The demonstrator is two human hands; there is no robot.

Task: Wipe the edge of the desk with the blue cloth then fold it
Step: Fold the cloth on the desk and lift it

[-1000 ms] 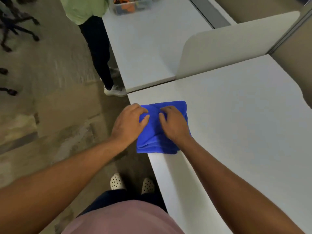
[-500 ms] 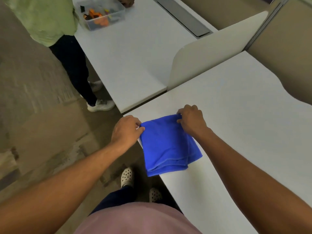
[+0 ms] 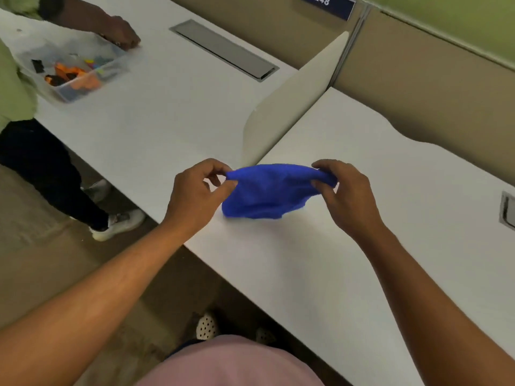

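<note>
- 2 bare hands hold 1 blue cloth [image 3: 267, 192] up over the white desk [image 3: 376, 246], near the desk's front edge.
- The left hand [image 3: 195, 196] pinches the cloth's left top corner between thumb and forefinger; its other fingers are curled loosely and hold nothing else.
- The right hand [image 3: 344, 195] pinches the cloth's right top corner between thumb and fingertips, with the rest of the hand half closed.
- The cloth is stretched between the 2 hands along its top edge and sags below it in a rumpled pouch; whether its lowest fold touches the desk cannot be told.
- 1 curved white divider panel [image 3: 289, 101] stands upright beyond the cloth, between the desk and 1 neighbouring white desk [image 3: 156, 112] to the left of the cloth.
- On that neighbouring desk, well away from the cloth, sits 1 clear plastic bin [image 3: 72, 73] with orange and dark small items inside, blurred.
- 1 grey cable hatch [image 3: 224, 48] is set flush into the neighbouring desk, beyond the cloth; 1 more metal grommet [image 3: 508, 211] shows at the right border, to the right of the cloth.
- 1 other person in a green top [image 3: 11, 87] stands left of the cloth, 1 hand [image 3: 122, 33] resting by the bin.
- 2 perforated white shoes [image 3: 207, 325] show on the floor below the cloth, beside the desk's front edge.
</note>
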